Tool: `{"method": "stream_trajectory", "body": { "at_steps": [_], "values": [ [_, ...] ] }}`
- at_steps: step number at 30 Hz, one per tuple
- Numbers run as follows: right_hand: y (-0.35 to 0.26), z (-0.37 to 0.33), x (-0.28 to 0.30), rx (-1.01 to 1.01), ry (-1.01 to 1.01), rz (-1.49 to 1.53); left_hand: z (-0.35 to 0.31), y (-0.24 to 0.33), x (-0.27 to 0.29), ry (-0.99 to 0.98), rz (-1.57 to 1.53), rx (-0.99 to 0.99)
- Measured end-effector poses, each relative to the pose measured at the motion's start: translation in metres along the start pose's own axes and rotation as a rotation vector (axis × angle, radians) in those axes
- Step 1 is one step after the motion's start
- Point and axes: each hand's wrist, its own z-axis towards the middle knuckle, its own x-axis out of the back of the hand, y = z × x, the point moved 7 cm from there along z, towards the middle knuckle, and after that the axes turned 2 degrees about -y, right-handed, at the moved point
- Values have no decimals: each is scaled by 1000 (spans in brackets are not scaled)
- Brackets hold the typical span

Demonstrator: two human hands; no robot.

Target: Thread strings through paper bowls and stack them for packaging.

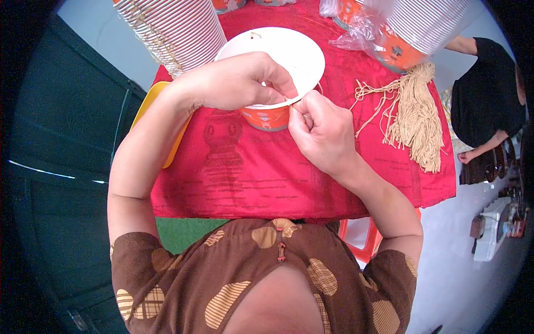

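A paper bucket [266, 119], orange outside with a printed pattern and white inside, stands on the table in front of me. My left hand [250, 83] reaches over its near rim, with its fingertips inside, closed in a pinch close to the rim. My right hand [320, 128] is closed just outside the rim, thumb against forefinger, almost touching the left fingertips. A bit of thin tan cord shows between the hands, and a strand comes out behind the right hand. What the left fingertips hold is hidden. A short piece of cord [254, 35] shows on the bucket's far inner wall.
A tall stack of nested buckets [172, 33] with cords leans at the left; another stack [417, 28] stands at the right. A bundle of tan cords [420, 122] lies on the red tablecloth [267, 189]. A yellow tray [149, 108] sits left. Another person [486, 89] is at the right.
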Motion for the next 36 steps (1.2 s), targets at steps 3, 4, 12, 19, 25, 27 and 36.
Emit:
{"method": "stream_trajectory", "body": {
  "at_steps": [3,4,12,19,25,27,36],
  "values": [
    [2,0,-2,2,3,-10,3,-10,-4,-51,-59,63],
    [2,0,-2,4,7,-9,4,-9,-3,-24,-46,52],
    [-5,7,30,-35,-227,-254,-9,-11,-7,125,-19,90],
    [-16,24,34,252,-397,-364,-16,5,-17,181,66,76],
    [-4,29,20,450,-377,-463,-20,20,-16,234,242,58],
    [0,32,16,503,-336,-499,-21,23,-7,342,321,46],
    [41,28,-15,686,-105,-520,-2,-19,-16,601,578,58]
  ]
}}
